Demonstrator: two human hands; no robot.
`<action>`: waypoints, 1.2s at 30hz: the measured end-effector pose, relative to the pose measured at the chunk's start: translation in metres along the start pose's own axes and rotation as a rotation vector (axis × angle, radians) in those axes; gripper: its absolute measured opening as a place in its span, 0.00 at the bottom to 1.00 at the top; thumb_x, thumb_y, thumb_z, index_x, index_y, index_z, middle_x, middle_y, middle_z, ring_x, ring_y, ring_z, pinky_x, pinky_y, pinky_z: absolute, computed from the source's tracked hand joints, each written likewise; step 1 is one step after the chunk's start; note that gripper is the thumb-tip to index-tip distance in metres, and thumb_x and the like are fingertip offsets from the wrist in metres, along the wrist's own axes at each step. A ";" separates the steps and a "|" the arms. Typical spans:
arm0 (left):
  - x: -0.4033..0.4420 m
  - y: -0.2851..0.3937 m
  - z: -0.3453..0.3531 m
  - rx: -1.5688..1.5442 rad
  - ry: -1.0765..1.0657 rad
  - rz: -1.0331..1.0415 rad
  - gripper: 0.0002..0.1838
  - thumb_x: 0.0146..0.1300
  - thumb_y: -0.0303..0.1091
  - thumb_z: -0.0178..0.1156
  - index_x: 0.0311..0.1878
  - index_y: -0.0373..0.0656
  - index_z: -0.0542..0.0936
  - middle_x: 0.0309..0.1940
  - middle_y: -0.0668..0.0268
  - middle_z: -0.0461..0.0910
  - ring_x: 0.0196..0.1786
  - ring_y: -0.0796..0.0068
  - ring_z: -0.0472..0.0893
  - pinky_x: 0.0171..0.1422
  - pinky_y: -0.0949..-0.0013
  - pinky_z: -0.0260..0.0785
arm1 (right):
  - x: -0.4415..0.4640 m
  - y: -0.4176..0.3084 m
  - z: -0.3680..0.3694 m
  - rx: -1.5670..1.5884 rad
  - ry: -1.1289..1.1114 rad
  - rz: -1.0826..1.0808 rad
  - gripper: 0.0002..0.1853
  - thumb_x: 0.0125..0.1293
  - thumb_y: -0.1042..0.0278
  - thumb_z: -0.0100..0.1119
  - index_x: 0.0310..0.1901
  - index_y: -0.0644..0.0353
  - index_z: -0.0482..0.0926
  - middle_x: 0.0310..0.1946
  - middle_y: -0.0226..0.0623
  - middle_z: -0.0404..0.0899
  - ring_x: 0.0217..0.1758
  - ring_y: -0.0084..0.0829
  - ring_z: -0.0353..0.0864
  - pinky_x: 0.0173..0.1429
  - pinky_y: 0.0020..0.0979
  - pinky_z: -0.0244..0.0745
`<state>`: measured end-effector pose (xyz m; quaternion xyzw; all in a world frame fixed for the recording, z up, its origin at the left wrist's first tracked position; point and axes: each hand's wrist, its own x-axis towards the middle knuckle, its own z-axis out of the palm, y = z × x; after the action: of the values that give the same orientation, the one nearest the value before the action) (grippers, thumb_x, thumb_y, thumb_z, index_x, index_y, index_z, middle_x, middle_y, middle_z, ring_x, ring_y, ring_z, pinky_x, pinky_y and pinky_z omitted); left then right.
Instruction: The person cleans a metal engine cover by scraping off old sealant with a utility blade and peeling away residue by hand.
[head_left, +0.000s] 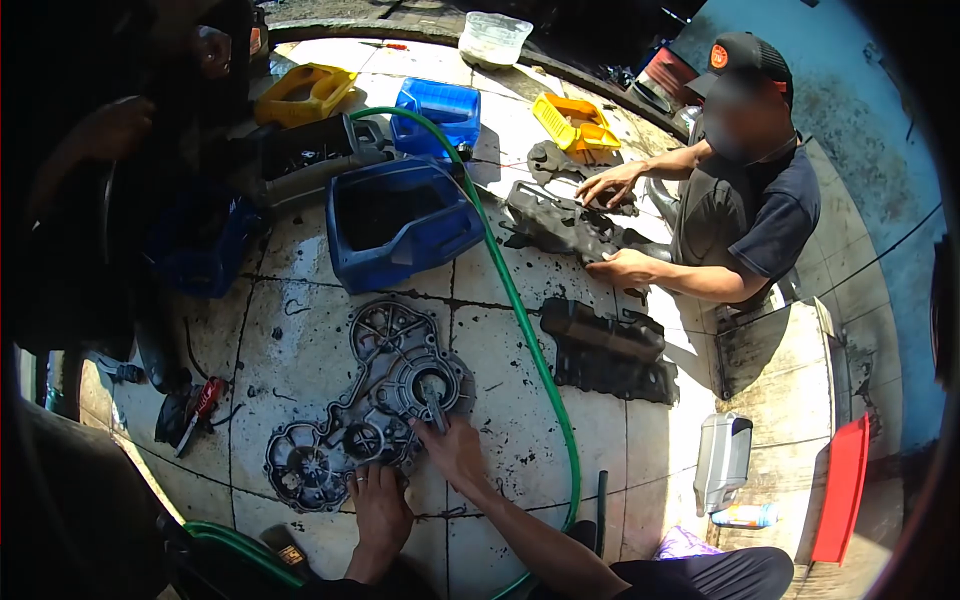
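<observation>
A grey cast-metal engine cover (345,400) with round openings lies on the tiles in front of me. My left hand (382,508) rests on its lower edge, fingers stretched out over the metal. My right hand (456,452) is closed around a narrow grey metal tool (435,408). The tool's far end reaches into the ringed opening on the cover's right side; its tip is too small to tell its kind. Dark flecks lie around the cover.
A green hose (527,335) curves past on the right. Beyond stand a cut blue container (350,262) and yellow containers. A co-worker (745,200) handles a black part (560,222); another black part (605,350) lies nearer. Red-handled pliers (208,398) lie left.
</observation>
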<state>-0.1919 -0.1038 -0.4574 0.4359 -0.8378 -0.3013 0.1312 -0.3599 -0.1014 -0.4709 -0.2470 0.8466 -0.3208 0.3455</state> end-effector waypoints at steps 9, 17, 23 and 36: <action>-0.030 0.037 0.027 -0.651 -0.341 0.143 0.10 0.59 0.19 0.58 0.44 0.39 0.78 0.48 0.51 0.78 0.52 0.46 0.76 0.56 0.50 0.69 | 0.022 -0.016 -0.004 -0.248 0.014 -0.078 0.25 0.56 0.46 0.72 0.34 0.66 0.85 0.30 0.55 0.86 0.36 0.55 0.87 0.42 0.47 0.82; -0.005 0.014 0.000 -0.499 -0.069 0.112 0.17 0.54 0.15 0.57 0.47 0.38 0.81 0.49 0.55 0.81 0.54 0.51 0.80 0.56 0.58 0.75 | 0.045 -0.005 -0.058 -0.297 -0.169 -0.263 0.22 0.71 0.51 0.61 0.40 0.67 0.81 0.25 0.51 0.83 0.31 0.49 0.86 0.38 0.44 0.78; 0.031 -0.046 -0.046 -0.221 0.449 -0.096 0.15 0.57 0.17 0.59 0.48 0.39 0.82 0.47 0.56 0.82 0.51 0.53 0.80 0.55 0.58 0.73 | -0.028 0.000 -0.071 0.062 -0.418 -0.026 0.14 0.79 0.62 0.49 0.52 0.67 0.74 0.27 0.53 0.81 0.27 0.48 0.83 0.33 0.42 0.76; 0.034 -0.086 -0.053 0.016 0.258 -0.400 0.20 0.66 0.46 0.65 0.51 0.38 0.84 0.44 0.54 0.83 0.48 0.49 0.82 0.54 0.54 0.72 | -0.049 0.028 -0.022 -0.305 -0.142 -0.229 0.12 0.78 0.63 0.49 0.47 0.66 0.73 0.23 0.60 0.79 0.28 0.62 0.81 0.32 0.56 0.70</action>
<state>-0.1303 -0.1892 -0.4703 0.6291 -0.7135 -0.2564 0.1714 -0.3505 -0.0430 -0.4574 -0.4130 0.8252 -0.2080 0.3244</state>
